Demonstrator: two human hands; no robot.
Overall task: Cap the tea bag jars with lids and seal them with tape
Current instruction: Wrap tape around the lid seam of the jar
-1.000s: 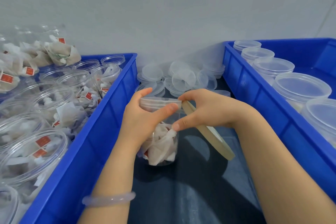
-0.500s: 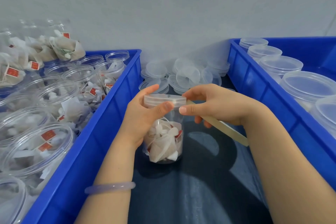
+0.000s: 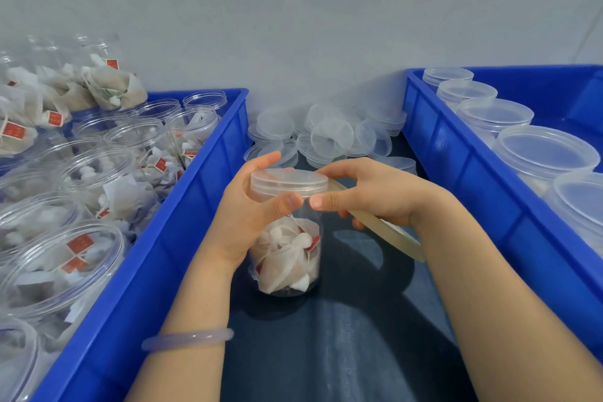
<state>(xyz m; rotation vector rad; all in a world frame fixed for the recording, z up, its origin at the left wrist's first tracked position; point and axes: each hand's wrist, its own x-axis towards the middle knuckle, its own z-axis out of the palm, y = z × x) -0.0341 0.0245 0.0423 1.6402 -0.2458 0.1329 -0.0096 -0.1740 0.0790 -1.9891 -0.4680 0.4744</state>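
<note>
Jar point(image 3: 287, 258) sits centre frame, lid point(image 3: 288, 181) on. Your right hand point(image 3: 375, 196) thumb has come up from the jar's body to the lid seam, fingers curled round the tape point(image 3: 385, 231). Your left hand point(image 3: 248, 215) clamps the neck. Looks like sealing's underway. Count: one jar, one tape, five capped jars point(image 3: 545, 153) in the right bin point(image 3: 456, 153).

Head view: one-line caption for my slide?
Left hand grips the capped jar; right hand holds a tape roll against its lid.
</note>
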